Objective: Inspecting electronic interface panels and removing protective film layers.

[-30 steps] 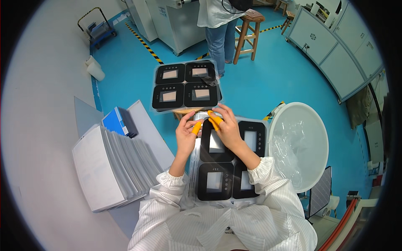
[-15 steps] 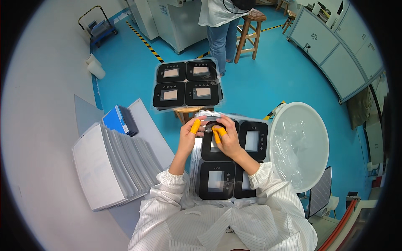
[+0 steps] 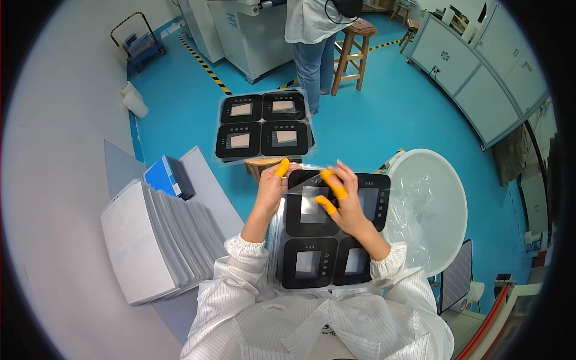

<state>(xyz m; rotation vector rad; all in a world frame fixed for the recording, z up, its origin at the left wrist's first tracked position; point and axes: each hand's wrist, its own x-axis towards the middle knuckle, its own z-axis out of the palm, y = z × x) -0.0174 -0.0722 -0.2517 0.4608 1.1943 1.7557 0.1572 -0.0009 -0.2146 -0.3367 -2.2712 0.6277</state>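
Note:
In front of my body lies a stack of clear sheets printed with black panels (image 3: 308, 263), each panel with a pale window and small round icons. At the stack's far left corner my left hand (image 3: 275, 187) is closed, its yellow-cotted finger pressed on the edge of a thin clear film (image 3: 305, 182). The film slants over the top left panel, glossy and hard to trace. Above the upper panels my right hand (image 3: 348, 201) has its fingers apart. Yellow finger cots cover its thumb and a finger; no object shows between them.
Beyond the stack, a stool (image 3: 264, 161) bears more black panel sheets (image 3: 239, 143). On my right stands a white round bin (image 3: 453, 198) holding crumpled clear film (image 3: 414, 207). At left are piled white sheets (image 3: 141, 240) and a blue box (image 3: 163, 175). A person (image 3: 312, 60) stands ahead beside a wooden stool (image 3: 354, 54).
My right hand has moved right, away from the left hand, and its fingers have spread. The left hand stays near the far left corner. A slanting film edge now shows over the panel.

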